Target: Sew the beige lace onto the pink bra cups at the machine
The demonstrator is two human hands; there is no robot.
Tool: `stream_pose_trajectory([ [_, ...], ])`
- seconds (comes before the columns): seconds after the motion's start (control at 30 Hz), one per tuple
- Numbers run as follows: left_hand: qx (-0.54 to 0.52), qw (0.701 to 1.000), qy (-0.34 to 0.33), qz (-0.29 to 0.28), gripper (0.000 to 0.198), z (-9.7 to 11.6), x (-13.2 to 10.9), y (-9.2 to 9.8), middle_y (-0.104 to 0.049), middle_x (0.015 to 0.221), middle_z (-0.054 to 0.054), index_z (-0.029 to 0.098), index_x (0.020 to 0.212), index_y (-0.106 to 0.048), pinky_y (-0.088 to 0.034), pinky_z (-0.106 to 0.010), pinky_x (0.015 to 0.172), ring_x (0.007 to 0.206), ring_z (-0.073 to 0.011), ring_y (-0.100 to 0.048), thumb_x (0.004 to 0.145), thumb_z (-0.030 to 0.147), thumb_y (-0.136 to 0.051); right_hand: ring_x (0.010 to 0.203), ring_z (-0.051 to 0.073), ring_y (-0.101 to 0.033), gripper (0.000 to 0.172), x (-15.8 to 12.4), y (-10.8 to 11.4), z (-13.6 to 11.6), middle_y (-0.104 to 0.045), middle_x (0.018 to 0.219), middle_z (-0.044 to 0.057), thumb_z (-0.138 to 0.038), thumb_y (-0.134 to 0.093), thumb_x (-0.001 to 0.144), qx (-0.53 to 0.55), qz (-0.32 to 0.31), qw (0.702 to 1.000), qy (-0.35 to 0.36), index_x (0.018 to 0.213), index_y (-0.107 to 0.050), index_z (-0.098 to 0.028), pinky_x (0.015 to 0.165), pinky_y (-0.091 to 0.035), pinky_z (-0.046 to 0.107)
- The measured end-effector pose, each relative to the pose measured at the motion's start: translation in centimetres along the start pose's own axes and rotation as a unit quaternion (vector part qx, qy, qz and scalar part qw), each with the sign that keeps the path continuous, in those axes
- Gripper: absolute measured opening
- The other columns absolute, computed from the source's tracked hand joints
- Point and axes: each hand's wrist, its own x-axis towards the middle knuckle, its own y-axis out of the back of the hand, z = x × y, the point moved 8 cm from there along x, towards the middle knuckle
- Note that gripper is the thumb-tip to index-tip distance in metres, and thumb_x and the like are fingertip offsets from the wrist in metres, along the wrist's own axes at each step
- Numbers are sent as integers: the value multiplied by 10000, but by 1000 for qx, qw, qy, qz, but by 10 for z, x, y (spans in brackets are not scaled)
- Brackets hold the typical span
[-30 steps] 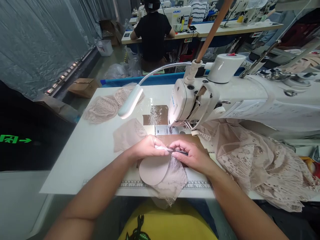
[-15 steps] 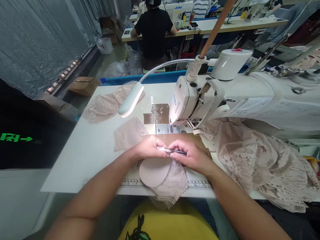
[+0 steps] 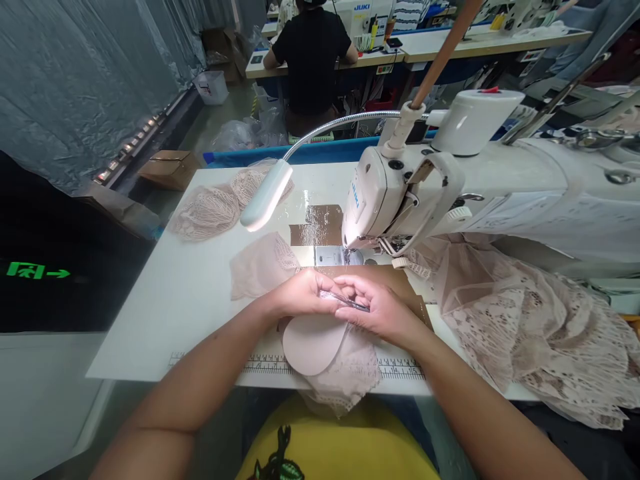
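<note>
Close together in front of the sewing machine, both hands hold a slim shiny metal tool that looks like a pair of thread snips. My left hand is closed around one end. The fingers of my right hand close on the other end, partly hiding it. Under them, a smooth oval beige pad rests on a piece of beige lace fabric, which hangs over the table's front edge. Another sheer beige piece lies beyond my left wrist.
A lamp on a bent metal neck hangs over the white table. Bundled lace pieces lie at its back left. A heap of lace fabric fills the right side. A co-worker sits at a table behind.
The metal tool has tilted and slid deeper between my hands, so less of its left end shows. My hands have drawn closer together. The whole view has shifted slightly.
</note>
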Motion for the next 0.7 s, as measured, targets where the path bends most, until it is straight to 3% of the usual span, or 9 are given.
stream_pose_trajectory([
  [0.17,83,996,30,-14,288,1,-12,22,-630,826,-25,139,996,-646,-406,-193,567,657,-106,-542,745,277,-675,785,199,-607,209,-1,0,4,-661,823,20,-352,-581,822,-62,-10,998,-18,934,-671,-200,679,-457,303],
  [0.3,119,992,10,32,279,9,-22,42,-596,836,-14,149,1019,-616,-402,-196,593,684,-105,-524,754,230,-647,793,204,-594,202,-1,3,8,-652,815,21,-362,-562,829,-53,-3,999,-11,876,-660,-192,680,-454,303],
  [0.47,105,994,5,31,354,9,-18,30,-620,930,-40,151,1027,-628,-416,-207,632,754,-122,-544,728,323,-711,780,200,-587,209,-2,2,9,-649,816,25,-372,-563,830,-51,-2,999,-8,884,-659,-195,673,-457,304],
  [0.7,-19,997,44,56,323,-3,-11,19,-597,695,-8,107,868,-699,-385,-191,551,611,-84,-497,729,398,-725,761,167,-580,318,-2,8,5,-618,875,36,-467,-571,830,6,7,1000,21,980,-599,-187,663,-465,283],
])
